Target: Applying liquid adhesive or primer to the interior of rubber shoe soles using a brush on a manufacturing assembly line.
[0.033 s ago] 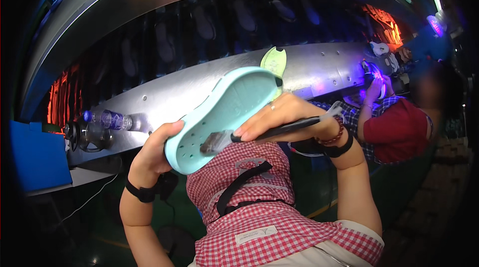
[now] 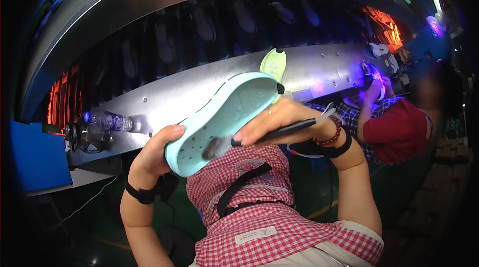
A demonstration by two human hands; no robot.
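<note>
A light turquoise foam shoe sole (image 2: 227, 102), with a raised rim and small round holes at its near end, is held up over the bench edge. My left hand (image 2: 152, 155) grips that near end, thumb on the rim. My right hand (image 2: 279, 117) is closed around a brush (image 2: 289, 130) with a black handle, and its blurred bristles are at the inner face beside the holes. The fingers partly hide the sole's right side. Behind its far end, a yellow-green sole-shaped piece (image 2: 273, 63) with a black tip lies on the metal bench (image 2: 164, 95).
A clear water bottle (image 2: 114, 121) lies on the left of the bench, next to a dark jug (image 2: 95, 137). Dark shoe-shaped pieces (image 2: 204, 25) line the recess behind. At right, a co-worker in a red top (image 2: 399, 130) handles a shoe under violet light.
The sole's far end has dipped slightly toward me. The brush has shifted a little along the inner face, its bristles now blurred.
</note>
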